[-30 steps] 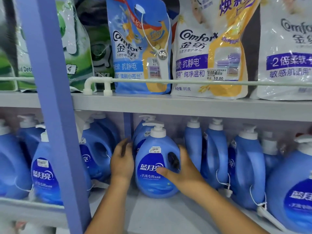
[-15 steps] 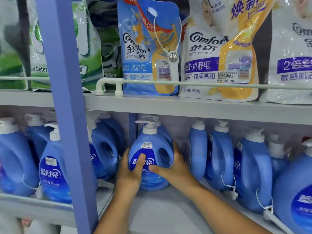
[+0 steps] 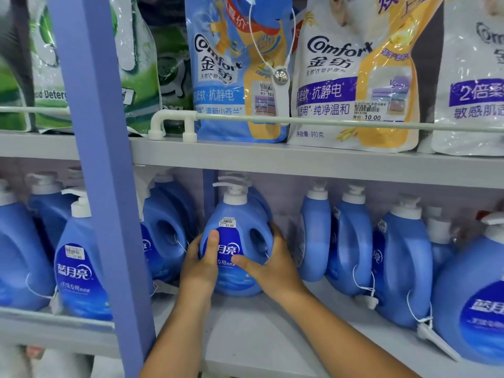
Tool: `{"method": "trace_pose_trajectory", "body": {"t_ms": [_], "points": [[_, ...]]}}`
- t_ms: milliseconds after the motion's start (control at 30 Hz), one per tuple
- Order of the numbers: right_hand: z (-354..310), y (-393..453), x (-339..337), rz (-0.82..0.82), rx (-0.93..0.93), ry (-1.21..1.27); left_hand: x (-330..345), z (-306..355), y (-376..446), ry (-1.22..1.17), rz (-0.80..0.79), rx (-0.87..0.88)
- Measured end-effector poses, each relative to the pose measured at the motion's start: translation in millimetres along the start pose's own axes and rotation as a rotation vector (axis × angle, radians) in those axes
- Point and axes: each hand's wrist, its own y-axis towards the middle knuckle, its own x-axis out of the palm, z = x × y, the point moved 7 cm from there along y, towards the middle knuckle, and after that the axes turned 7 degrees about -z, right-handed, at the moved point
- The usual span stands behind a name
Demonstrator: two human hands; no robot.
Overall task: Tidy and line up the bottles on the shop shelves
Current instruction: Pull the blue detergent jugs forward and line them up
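Note:
A blue pump bottle [image 3: 236, 214] with a white pump and a 25.00 price sticker stands upright on the lower grey shelf [image 3: 261, 339], label facing me. My left hand [image 3: 200, 264] grips its left side, thumb across the label. My right hand [image 3: 268, 264] holds its right side below the handle hole. Another blue bottle stands right behind it. More blue bottles [image 3: 351, 241] stand turned sideways to the right, and a bottle with a handle hole [image 3: 166, 230] stands close on the left.
A purple upright post [image 3: 101, 186] crosses the left foreground, with blue bottles [image 3: 79, 257] behind it. The upper shelf [image 3: 300, 165] carries softener pouches [image 3: 234, 66] behind a white rail [image 3: 327, 124]. White security tags [image 3: 433, 342] dangle from bottles on the right.
The bottle has been pushed back and left on the shelf, towards the bottle behind it. My left hand moved from beside it onto its front, and both hands now clasp it.

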Motion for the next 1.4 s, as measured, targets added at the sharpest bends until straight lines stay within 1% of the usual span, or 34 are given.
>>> {"method": "trace_pose_trajectory", "body": {"t_ms": [33, 67, 167, 200, 233, 267, 300, 367, 433, 533, 567, 667, 767, 800, 833, 867, 900, 933, 967, 1000, 1067, 1133, 1200, 1233, 1300, 1400], "points": [[-6, -2, -5, 0.017, -0.024, -0.042, -1, 0, -3, -0.006, 0.006, 0.011], [-13, -5, -19, 0.092, -0.064, -0.087, -2, 0, -5, -0.003, 0.007, 0.033], [-36, -18, -93, 0.527, -0.179, -0.208, 0, 1, -12, 0.041, -0.014, 0.108], [-41, -19, -115, 0.611, -0.187, -0.237, 1, 2, -14, 0.069, -0.022, 0.125], [-45, -14, -129, 0.624, -0.171, -0.246, 1, 4, -14, 0.098, -0.023, 0.138], [-46, -4, -136, 0.571, -0.136, -0.237, 2, 4, -14, 0.12, -0.022, 0.146], [-45, 11, -137, 0.481, -0.074, -0.232, 2, 4, -13, 0.134, -0.021, 0.151], [-39, 39, -136, 0.328, 0.094, -0.266, 1, 3, -12, 0.14, -0.015, 0.155], [-35, 61, -141, 0.244, 0.202, -0.288, 0, 0, -11, 0.117, -0.016, 0.148], [-32, 72, -146, 0.162, 0.244, -0.34, -1, 0, -11, 0.083, -0.02, 0.149], [-30, 72, -148, 0.179, 0.235, -0.356, -1, 0, -10, 0.078, -0.021, 0.154], [-31, 64, -150, 0.297, 0.188, -0.42, 0, 1, -11, 0.074, -0.02, 0.169], [-41, 56, -144, 0.399, 0.147, -0.737, 0, -2, -11, 0.069, -0.018, 0.167], [-47, 54, -140, 0.444, 0.11, -0.817, 0, -2, -11, 0.075, -0.013, 0.166], [-52, 53, -134, 0.482, 0.058, -0.839, 0, -2, -12, 0.084, -0.009, 0.166], [-54, 53, -130, 0.492, 0.014, -0.775, 0, -1, -13, 0.092, -0.007, 0.169], [-51, 54, -127, 0.472, 0.018, -0.619, 1, 0, -14, 0.1, -0.007, 0.172], [-45, 57, -125, 0.428, 0.055, -0.479, 1, 0, -14, 0.107, -0.009, 0.172], [-38, 62, -125, 0.386, 0.097, -0.392, 2, 0, -14, 0.112, -0.009, 0.172], [-34, 64, -125, 0.363, 0.115, -0.377, 2, -1, -13, 0.114, -0.007, 0.17], [-32, 67, -127, 0.406, 0.105, -0.448, 2, -2, -13, 0.117, -0.008, 0.169], [-34, 71, -129, 0.529, 0.081, -0.6, 2, -2, -14, 0.129, -0.008, 0.174], [-34, 77, -125, 0.626, 0.084, -0.659, 1, -1, -14, 0.134, -0.004, 0.177], [-32, 81, -123, 0.638, 0.099, -0.683, 2, -1, -14, 0.128, -0.005, 0.175], [-23, 87, -119, 0.59, 0.129, -0.78, 3, -3, -12, 0.141, -0.018, 0.18], [-8, 87, -117, 0.52, 0.085, -0.93, 5, -7, -8, 0.167, -0.034, 0.173]]}}
